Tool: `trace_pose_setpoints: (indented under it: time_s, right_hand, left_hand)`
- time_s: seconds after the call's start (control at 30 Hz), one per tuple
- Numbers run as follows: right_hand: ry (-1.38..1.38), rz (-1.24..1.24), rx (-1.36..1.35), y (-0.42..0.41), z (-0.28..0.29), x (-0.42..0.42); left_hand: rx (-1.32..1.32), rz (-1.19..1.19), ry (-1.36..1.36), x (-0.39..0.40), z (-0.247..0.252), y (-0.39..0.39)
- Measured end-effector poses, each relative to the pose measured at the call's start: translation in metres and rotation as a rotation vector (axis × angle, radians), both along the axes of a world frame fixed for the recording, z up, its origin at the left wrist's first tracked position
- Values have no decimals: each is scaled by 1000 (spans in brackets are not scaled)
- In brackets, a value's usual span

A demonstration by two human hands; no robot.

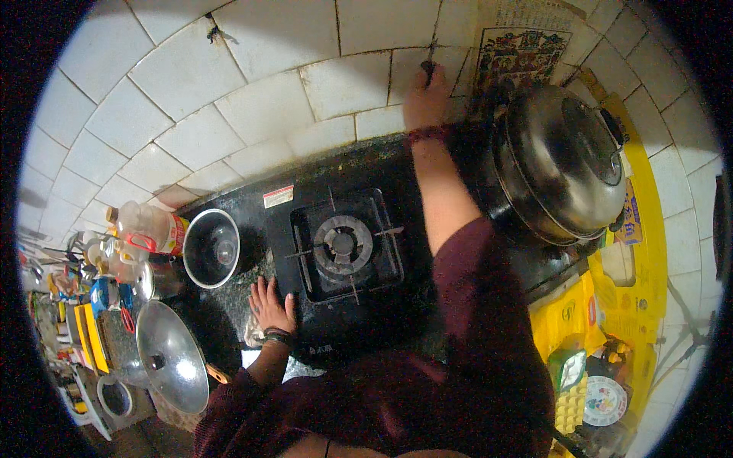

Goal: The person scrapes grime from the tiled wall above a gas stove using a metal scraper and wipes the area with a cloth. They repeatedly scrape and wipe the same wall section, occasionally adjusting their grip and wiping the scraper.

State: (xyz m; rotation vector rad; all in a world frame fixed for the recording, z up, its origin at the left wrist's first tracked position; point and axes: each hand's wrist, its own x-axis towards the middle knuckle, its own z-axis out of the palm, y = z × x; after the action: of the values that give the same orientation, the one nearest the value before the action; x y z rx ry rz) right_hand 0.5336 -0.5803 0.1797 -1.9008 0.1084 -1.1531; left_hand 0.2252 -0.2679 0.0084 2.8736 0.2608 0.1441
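A black gas stove [421,275] with a single round burner [343,243] lies before me, and its pan support carries nothing. My left hand [272,309] rests palm down, fingers spread, at the stove's left edge beside the speckled counter. A crumpled cloth [253,332] lies close to its wrist. Stretched over the back of the stove, my right hand [425,103] is up at the tiled wall. Its fingers are curled around a small dark fitting [428,70] on the tiles; blur hides exactly what this is.
A large steel pot with a domed lid [561,166] stands right of the stove, near yellow plastic bags [630,297]. To the left are a metal bowl [212,248], an oil bottle [152,229] and a glass-lidded pan [172,358] with a wooden handle. Another dark fitting [213,31] is higher on the wall.
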Motion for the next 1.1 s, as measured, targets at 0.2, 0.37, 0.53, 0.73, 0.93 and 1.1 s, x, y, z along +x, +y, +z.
trace_pose_setpoints:
  time_s: [0.2,0.37,0.53,0.73,0.93,1.1]
  right_hand:
    - [328,260,286,124,8,-39]
    - [263,465,35,91,9,-29]
    - [241,286,-80,45,7,-27]
    - [211,245,187,148,6,-33]
    - [213,653,174,209,19,-39]
    - [226,552,131,119,7,-29]
  left_hand:
    - [-8,-3,18,-7,-1,0]
    - [-14,-9,-22,-1,11,-3]
    - [-55,6,-32,-2,12,-5]
    - [-74,21,-41,2,10,-6]
    - [-40,34,-15,-2,12,-1]
    - [-66,49,-9,1,14,-4]
